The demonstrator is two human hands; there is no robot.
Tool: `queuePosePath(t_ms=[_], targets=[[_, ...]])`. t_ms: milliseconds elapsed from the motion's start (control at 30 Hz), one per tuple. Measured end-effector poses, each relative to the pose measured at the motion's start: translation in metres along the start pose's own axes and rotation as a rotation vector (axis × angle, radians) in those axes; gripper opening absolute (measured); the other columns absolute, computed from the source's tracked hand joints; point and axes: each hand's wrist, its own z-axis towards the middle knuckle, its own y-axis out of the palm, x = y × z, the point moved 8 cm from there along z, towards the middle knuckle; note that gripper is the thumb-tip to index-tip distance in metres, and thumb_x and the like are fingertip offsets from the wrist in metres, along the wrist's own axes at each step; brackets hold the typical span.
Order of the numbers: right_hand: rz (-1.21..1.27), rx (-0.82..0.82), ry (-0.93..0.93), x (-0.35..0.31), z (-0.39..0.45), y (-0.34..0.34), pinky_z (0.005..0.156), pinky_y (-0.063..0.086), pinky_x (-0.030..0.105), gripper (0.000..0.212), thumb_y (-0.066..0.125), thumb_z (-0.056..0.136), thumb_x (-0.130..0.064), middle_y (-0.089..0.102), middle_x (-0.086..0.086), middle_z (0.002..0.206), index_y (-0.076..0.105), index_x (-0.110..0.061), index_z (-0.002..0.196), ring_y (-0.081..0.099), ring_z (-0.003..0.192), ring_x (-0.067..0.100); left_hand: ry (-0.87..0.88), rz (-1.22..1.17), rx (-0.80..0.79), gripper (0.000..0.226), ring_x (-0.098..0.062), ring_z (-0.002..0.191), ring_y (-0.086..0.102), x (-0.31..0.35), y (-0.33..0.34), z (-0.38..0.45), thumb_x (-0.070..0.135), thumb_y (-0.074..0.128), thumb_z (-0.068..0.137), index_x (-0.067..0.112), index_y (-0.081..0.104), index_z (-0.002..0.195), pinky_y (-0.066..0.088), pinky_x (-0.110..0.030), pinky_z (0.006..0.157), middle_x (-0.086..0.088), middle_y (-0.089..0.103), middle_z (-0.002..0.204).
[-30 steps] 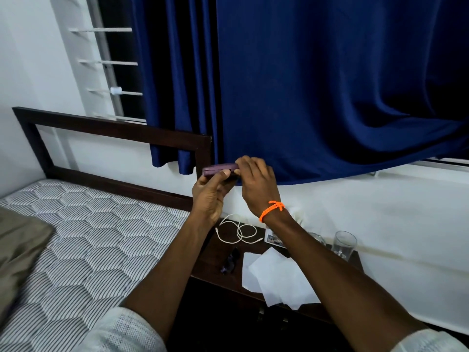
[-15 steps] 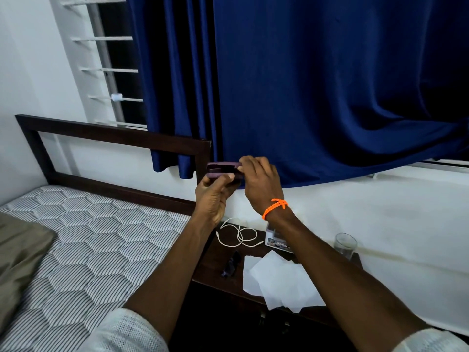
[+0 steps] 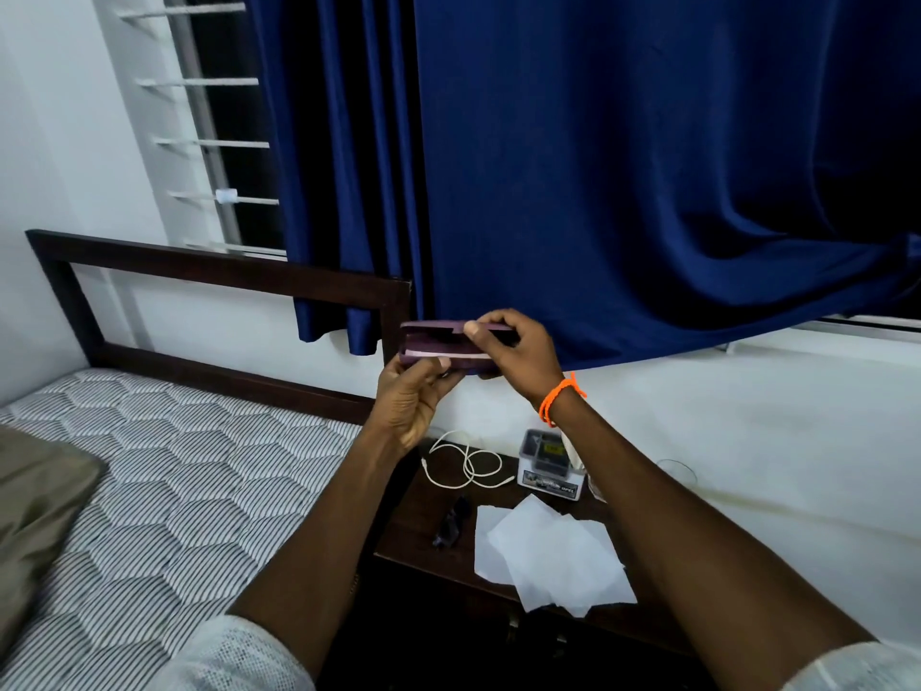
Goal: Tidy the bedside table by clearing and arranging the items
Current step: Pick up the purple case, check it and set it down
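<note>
A purple hinged case (image 3: 438, 344) is held up in front of the blue curtain, its lid lifted so a pale lining shows. My left hand (image 3: 411, 403) grips the case's lower half from below. My right hand (image 3: 518, 359), with an orange band at the wrist, pinches the lid from above. Below them is the dark bedside table (image 3: 423, 551). On it lie dark sunglasses (image 3: 451, 523), a coiled white cable (image 3: 468, 466), several white paper sheets (image 3: 543, 556) and a small printed box (image 3: 545, 463). A clear glass (image 3: 675, 471) stands behind my right forearm, mostly hidden.
A bed with a striped hexagon-pattern mattress (image 3: 164, 491) and a dark wooden headboard (image 3: 219, 271) lies left of the table. An olive pillow (image 3: 35, 501) sits at the far left. The blue curtain (image 3: 598, 167) hangs over a barred window (image 3: 219, 142).
The case was shut before; now its lid is raised by my right hand. Both hands stay at about the same height above the table, and the view has tipped down a little.
</note>
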Motion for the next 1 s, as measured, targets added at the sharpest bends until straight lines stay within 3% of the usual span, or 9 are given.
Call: queuePosePath(t_ms=[133,300,367,467,533,633,767,933,1000], targets=[[0.017,0.102,0.048,0.009,0.004,-0.006,0.066,0.058,0.032,0.034,0.076,0.083,-0.046,0.072,0.007,0.095,0.069,-0.013,0.092,0.07,0.087,0.02,-0.02,0.071,-0.007,0.059,-0.048,0.12,0.063,0.002,-0.003,-0.004,-0.018,0.07,0.078,-0.016,0.048,0.133,0.056,-0.054,0.096,-0.03,0.062,0.119],[0.071,0.104,0.141,0.023,0.006,-0.003,0.049,0.053,0.029,0.039,0.073,0.086,-0.044,0.072,0.013,0.093,0.066,-0.008,0.097,0.071,0.076,0.021,0.067,0.134,0.089,0.076,-0.037,0.112,0.066,0.016,-0.018,-0.007,-0.023,0.074,0.074,0.018,0.044,0.131,0.054,-0.06,0.098,-0.02,0.057,0.116],[0.033,0.091,0.14,0.026,0.007,-0.002,0.049,0.053,0.029,0.04,0.073,0.086,-0.046,0.072,0.011,0.092,0.066,-0.009,0.097,0.071,0.075,0.021,0.084,0.164,0.065,0.07,-0.036,0.11,0.065,0.022,-0.02,-0.008,-0.021,0.073,0.076,0.021,0.048,0.125,0.055,-0.059,0.097,-0.018,0.056,0.116],[-0.008,0.069,0.136,0.029,0.007,0.0,0.05,0.056,0.031,0.04,0.072,0.086,-0.048,0.072,0.009,0.092,0.066,-0.01,0.097,0.071,0.076,0.02,0.093,0.257,0.025,0.043,-0.041,0.114,0.065,0.029,-0.021,-0.012,-0.014,0.072,0.083,0.01,0.06,0.116,0.058,-0.052,0.096,-0.021,0.062,0.118],[0.0,0.068,0.138,0.032,0.007,0.002,0.051,0.056,0.032,0.04,0.073,0.086,-0.047,0.072,0.009,0.092,0.066,-0.01,0.098,0.071,0.076,0.021,0.047,0.329,-0.013,0.046,-0.039,0.118,0.066,0.028,-0.022,-0.014,-0.007,0.076,0.08,0.007,0.065,0.123,0.057,-0.048,0.099,-0.018,0.068,0.118],[0.003,0.077,0.163,0.041,0.01,0.003,0.058,0.059,0.037,0.038,0.072,0.086,-0.047,0.074,0.011,0.093,0.067,-0.011,0.096,0.073,0.085,0.028,-0.035,0.462,-0.076,0.073,-0.033,0.121,0.067,0.022,-0.025,-0.017,0.001,0.083,0.071,0.01,0.059,0.139,0.054,-0.045,0.104,-0.014,0.073,0.123],[-0.045,0.086,0.208,0.06,0.015,0.004,0.081,0.059,0.049,0.047,0.069,0.078,-0.063,0.073,0.01,0.09,0.069,-0.017,0.088,0.071,0.087,0.022,-0.049,0.507,-0.049,0.084,-0.032,0.12,0.068,0.015,-0.036,-0.017,-0.001,0.086,0.063,0.009,0.057,0.141,0.053,-0.045,0.104,-0.014,0.074,0.123],[-0.05,0.102,0.301,0.077,0.008,0.01,0.061,0.058,0.036,0.046,0.053,0.093,-0.059,0.064,0.007,0.079,0.063,-0.014,0.085,0.062,0.075,0.018,-0.028,0.516,0.046,0.089,-0.026,0.115,0.071,0.009,-0.061,-0.018,-0.005,0.087,0.063,0.007,0.054,0.145,0.058,-0.039,0.098,-0.008,0.075,0.122],[0.01,0.095,0.37,0.093,0.002,0.015,0.055,0.057,0.032,0.047,0.043,0.101,-0.051,0.069,0.009,0.089,0.065,-0.01,0.098,0.067,0.077,0.021,-0.027,0.51,0.073,0.089,-0.023,0.113,0.072,0.006,-0.072,-0.018,-0.009,0.085,0.066,0.006,0.051,0.147,0.059,-0.033,0.093,-0.007,0.075,0.121]])
